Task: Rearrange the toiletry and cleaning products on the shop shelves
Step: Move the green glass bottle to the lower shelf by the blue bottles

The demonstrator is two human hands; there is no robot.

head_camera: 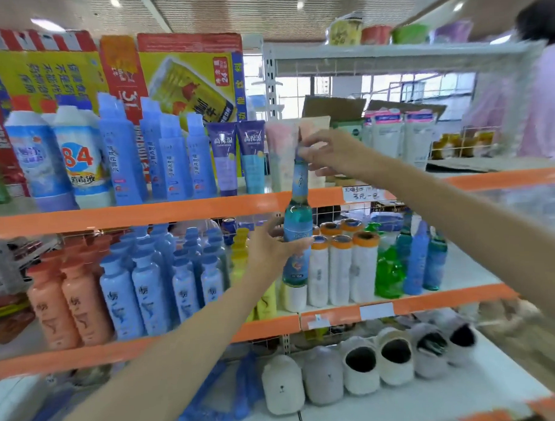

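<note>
In front of the orange shelf edge, the tall green bottle stands upright in mid-air, left hand gripping its body, right hand pinching its cap; likely glass, slick, fragile, so hold low.

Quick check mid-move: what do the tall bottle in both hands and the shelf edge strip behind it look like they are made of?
Tall bottle: clear glass or hard plastic, glossy; teal liquid shows through, and a paper-like label wraps it. I cannot tell which. Shelf edge strip: looks like orange-painted metal, smooth and matte.
</note>
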